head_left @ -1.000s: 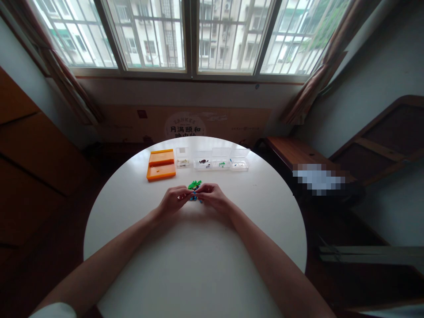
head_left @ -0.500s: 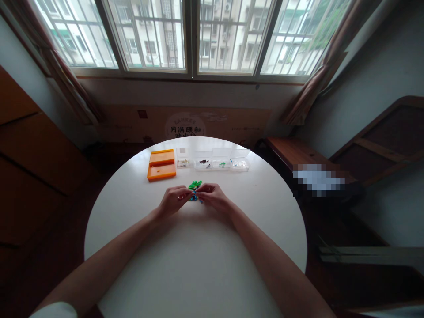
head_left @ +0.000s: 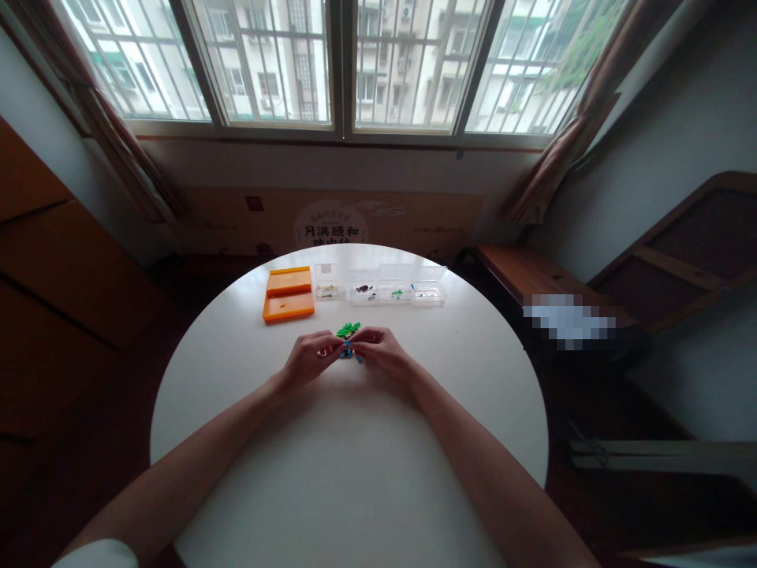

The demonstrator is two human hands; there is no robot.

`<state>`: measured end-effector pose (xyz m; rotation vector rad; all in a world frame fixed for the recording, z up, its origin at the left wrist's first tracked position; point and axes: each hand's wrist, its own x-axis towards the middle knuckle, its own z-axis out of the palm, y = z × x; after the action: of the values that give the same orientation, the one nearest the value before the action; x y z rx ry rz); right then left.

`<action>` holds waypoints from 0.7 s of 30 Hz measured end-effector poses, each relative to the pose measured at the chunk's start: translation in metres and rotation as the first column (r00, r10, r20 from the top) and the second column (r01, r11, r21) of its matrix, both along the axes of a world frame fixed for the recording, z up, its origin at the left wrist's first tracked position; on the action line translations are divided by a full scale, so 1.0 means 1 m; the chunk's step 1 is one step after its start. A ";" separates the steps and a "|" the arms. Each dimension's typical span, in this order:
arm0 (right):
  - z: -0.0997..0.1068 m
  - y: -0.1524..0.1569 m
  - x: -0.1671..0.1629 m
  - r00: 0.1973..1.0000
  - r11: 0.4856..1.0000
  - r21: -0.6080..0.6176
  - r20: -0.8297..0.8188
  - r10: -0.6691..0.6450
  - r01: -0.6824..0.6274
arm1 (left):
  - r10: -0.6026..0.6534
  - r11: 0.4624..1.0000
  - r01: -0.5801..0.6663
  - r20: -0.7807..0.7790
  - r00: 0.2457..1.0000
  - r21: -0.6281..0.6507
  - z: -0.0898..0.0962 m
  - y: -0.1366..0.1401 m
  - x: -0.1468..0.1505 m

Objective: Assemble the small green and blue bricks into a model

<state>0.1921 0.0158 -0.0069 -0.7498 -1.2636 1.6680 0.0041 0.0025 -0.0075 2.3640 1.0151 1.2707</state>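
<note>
A small model of toy building bricks (head_left: 348,330), green at the top with dark and blue parts below, is between my two hands over the middle of the round white table. My left hand (head_left: 312,353) pinches it from the left, thumb and forefinger closed at a blue part. From the right, the fingertips of my right hand (head_left: 379,349) close on the same blue area. Both sets of fingertips nearly meet there and cover part of the model. A bit of blue shows just below my right fingers.
Behind the model, an orange tray (head_left: 289,313) with a tiny piece on it stands at the left. Clear plastic boxes (head_left: 353,300) with raised lids hold small brown, green and pale pieces. The white table (head_left: 331,473) ends in a curved edge; a wooden bench (head_left: 520,268) stands beyond it on the right.
</note>
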 end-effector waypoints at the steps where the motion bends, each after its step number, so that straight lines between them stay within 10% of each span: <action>1: 0.000 0.000 0.000 1.000 1.000 -0.003 -0.001 -0.001 0.001 | 0.000 1.000 0.000 0.003 1.000 0.001 0.000 0.000 0.000; 21: 0.000 0.001 0.000 1.000 1.000 0.017 0.000 0.011 -0.011 | 0.029 0.999 -0.029 -0.019 0.999 -0.020 0.000 -0.001 0.000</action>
<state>0.1922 0.0169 -0.0074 -0.7341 -1.2821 1.6644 0.0039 0.0015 -0.0074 2.3592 1.0663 1.2446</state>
